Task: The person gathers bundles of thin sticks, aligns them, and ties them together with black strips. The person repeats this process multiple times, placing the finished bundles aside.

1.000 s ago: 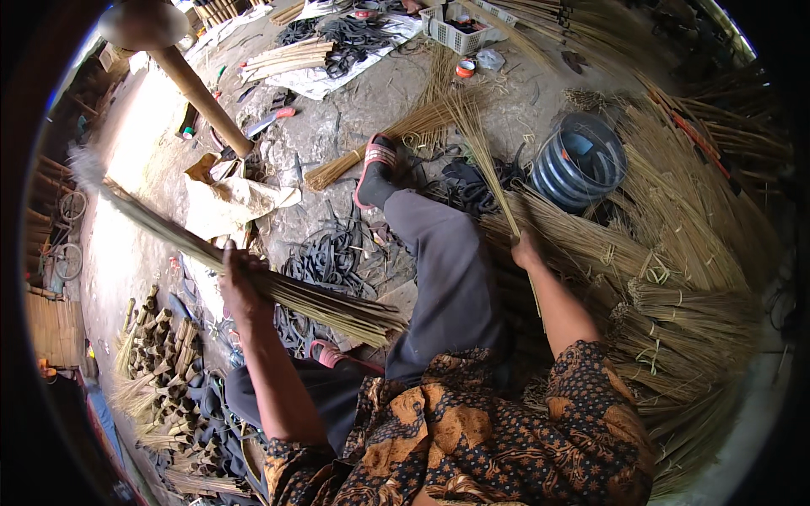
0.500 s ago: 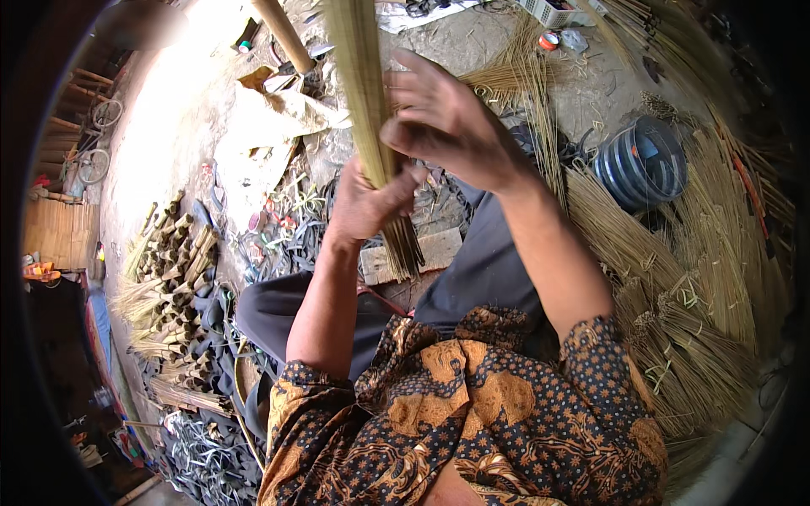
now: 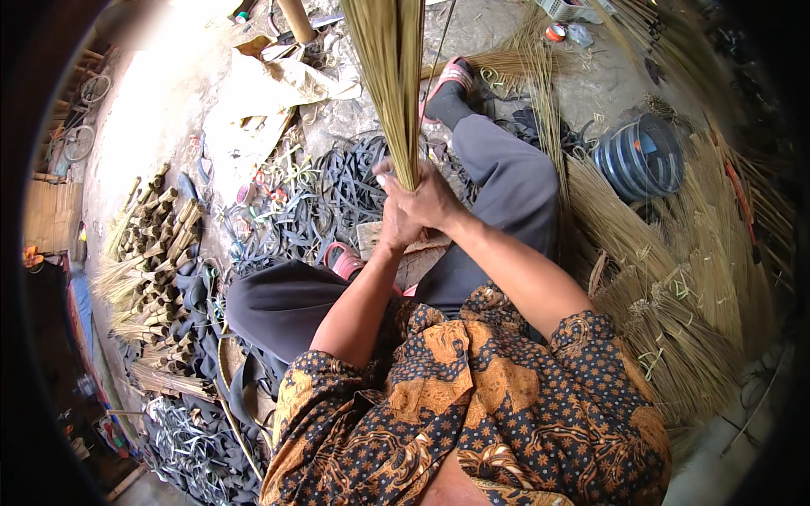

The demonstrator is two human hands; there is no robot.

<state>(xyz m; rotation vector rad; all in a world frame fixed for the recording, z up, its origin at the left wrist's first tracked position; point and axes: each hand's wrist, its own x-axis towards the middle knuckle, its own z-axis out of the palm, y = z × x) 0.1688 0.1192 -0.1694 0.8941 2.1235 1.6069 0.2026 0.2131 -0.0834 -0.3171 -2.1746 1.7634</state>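
Stick bundle (image 3: 395, 88), one, two hands (image 3: 432, 201) clasping

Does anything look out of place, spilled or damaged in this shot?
The dark strips near the picture's centre look untidy: they lie in a loose tangle strewn over the floor, not stacked or tied. The held stalk bundle shows no obvious damage.

The yellow-green bundle of thin dry stalks (image 3: 392, 76) looks fibrous and matt. Under it, the grey concrete-like floor (image 3: 591, 78) is rough and dusty. Toward the floor's right edge, the blue-grey ribbed cylindrical bucket (image 3: 637, 160) looks like smooth, glossy plastic; toward its left edge, the brown stubby bound bundles (image 3: 160, 244) are coarse. The long black curling strips (image 3: 350, 181) look rubbery, the dark grey trousers (image 3: 506, 156) matt cloth.
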